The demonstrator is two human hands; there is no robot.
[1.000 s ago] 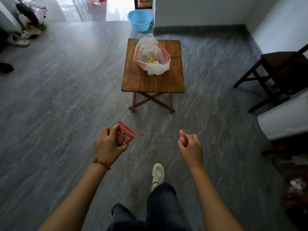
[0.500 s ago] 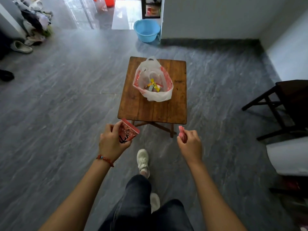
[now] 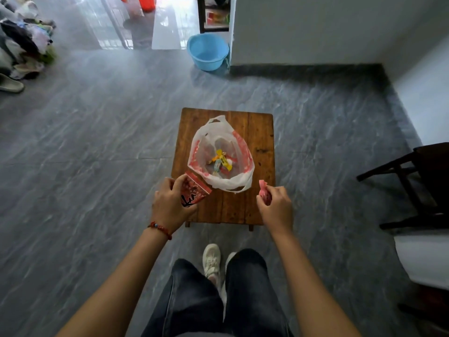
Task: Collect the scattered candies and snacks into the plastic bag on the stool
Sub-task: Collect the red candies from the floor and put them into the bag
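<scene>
A white and red plastic bag (image 3: pixel 245 152) stands open on a low wooden stool (image 3: pixel 262 142) in front of me, with several wrapped candies (image 3: pixel 221 161) at its bottom. My left hand (image 3: pixel 170 205) grips a red snack packet (image 3: pixel 194 190) over the stool's near left corner, just short of the bag's rim. My right hand (image 3: pixel 277 207) holds a small pink candy (image 3: pixel 263 190) over the stool's near right corner, beside the bag.
A blue basin (image 3: pixel 207 52) sits on the floor by the far wall. A dark wooden chair (image 3: pixel 413 183) stands at the right, with a white object (image 3: pixel 425 259) below it. Clothes and a slipper (image 3: pixel 11 85) lie at the far left. My legs and white shoe (image 3: pixel 211 260) are just behind the stool.
I have walked up to the stool, so it and the bag now lie directly under my hands. Both hands still hold the same packet and candy.
</scene>
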